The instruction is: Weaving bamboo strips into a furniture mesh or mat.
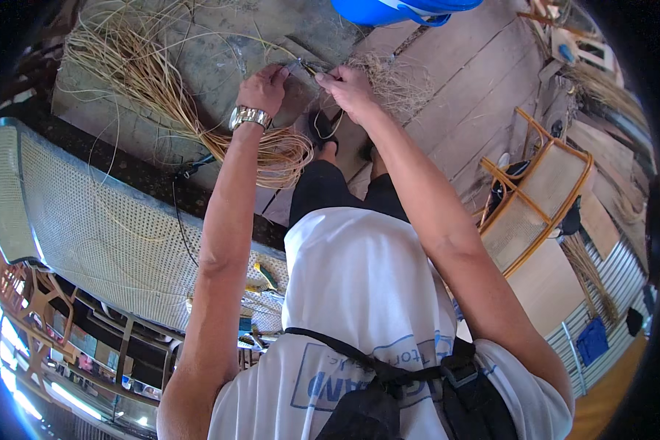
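Note:
My left hand [262, 94], with a metal watch on its wrist, is closed at the far middle, fingertips beside a small shiny piece [295, 64]. What its fingers grip is too small to make out. Just to its right, my right hand [350, 92] pinches a thin cane strand [271, 46] between thumb and fingers. The strand arcs in from the upper left and passes the shiny piece, and a loop hangs below my right hand. Left of my left hand lies a large bundle of cane strands [172, 92], its bent end beneath my left wrist.
A tangle of fine shavings [400, 84] lies on the floor boards beyond my right hand. A blue bucket [396, 10] stands at the far edge. A long woven-cane seat [117, 227] fills the left, with hand tools on it. To the right stands a cane-framed chair [539, 198].

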A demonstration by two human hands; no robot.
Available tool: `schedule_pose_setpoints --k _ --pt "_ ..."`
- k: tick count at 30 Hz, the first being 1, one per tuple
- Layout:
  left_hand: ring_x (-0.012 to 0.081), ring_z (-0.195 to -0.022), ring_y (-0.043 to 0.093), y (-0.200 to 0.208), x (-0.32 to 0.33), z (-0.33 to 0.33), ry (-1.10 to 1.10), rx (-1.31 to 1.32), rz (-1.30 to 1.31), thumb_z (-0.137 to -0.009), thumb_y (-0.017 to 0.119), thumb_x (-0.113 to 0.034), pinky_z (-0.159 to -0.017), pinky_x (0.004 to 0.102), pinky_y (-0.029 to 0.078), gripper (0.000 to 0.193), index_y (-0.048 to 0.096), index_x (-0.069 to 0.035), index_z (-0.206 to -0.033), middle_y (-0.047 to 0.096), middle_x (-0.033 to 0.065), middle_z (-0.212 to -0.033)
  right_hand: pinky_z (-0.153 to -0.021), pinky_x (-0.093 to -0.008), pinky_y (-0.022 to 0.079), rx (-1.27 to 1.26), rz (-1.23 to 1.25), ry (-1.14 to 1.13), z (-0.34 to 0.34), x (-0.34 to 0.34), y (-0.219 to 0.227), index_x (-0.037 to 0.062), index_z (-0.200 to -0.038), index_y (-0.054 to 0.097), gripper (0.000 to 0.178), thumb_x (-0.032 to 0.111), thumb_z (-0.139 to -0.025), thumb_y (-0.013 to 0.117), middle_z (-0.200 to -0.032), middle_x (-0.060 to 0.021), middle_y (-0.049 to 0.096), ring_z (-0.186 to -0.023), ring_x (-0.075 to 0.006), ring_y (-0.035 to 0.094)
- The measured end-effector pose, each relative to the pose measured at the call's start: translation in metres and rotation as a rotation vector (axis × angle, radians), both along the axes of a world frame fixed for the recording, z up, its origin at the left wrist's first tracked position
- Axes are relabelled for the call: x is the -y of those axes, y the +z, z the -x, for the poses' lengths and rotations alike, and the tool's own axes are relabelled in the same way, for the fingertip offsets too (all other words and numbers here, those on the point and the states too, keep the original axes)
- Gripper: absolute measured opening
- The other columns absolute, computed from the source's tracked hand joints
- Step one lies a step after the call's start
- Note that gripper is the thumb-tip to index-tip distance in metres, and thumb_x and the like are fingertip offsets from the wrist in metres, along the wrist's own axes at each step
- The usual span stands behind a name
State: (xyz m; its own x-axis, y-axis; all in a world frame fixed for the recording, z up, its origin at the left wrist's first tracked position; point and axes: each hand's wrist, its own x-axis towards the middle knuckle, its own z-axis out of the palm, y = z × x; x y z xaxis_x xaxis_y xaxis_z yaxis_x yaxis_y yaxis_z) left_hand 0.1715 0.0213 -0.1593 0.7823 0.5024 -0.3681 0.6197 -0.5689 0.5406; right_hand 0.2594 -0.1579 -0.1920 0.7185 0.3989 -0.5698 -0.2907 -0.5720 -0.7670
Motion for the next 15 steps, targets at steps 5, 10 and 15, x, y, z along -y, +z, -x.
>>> schedule_pose_setpoints --k 5,10,15 --pt "0.0377 -0.091 0.067 -0.005 -0.005 0.001 0.049 -0.047 0.141 -0.093 0.057 -0.044 -0.081 0.0452 0.054 0.034 0.071 -0.018 -0.11 0.071 0.0158 -0.094 -0.056 -0.0276 0.039 -0.05 0.019 0.013 0.001 0.009 0.015 0.0019 -0.083 0.065 0.03 0.03 -0.087 0.075 -0.069 -0.0002 0.059 -0.062 -0.0101 0.05" --pt "0.0364 -0.092 0.068 -0.005 -0.007 0.004 0.078 -0.065 0.129 -0.092 0.057 -0.044 -0.081 0.0443 0.054 0.034 0.07 -0.02 -0.112 0.071 0.0142 -0.093 -0.065 -0.0344 0.047 -0.152 0.116 0.103 0.009 0.089 0.013 0.0017 -0.088 0.069 0.031 0.033 -0.087 0.073 -0.075 -0.0065 0.065 -0.069 -0.0154 0.057" --pt "0.0361 -0.096 0.067 0.0 -0.004 -0.001 0.048 -0.101 0.125 -0.092 0.058 -0.046 -0.084 0.0442 0.053 0.035 0.07 -0.02 -0.113 0.071 0.0148 -0.099 -0.073 -0.0346 0.049 -0.146 0.22 0.216 0.016 0.186 -0.033 0.0036 -0.101 0.07 0.044 0.044 -0.085 0.072 -0.083 -0.0069 0.066 -0.08 -0.0168 0.061"
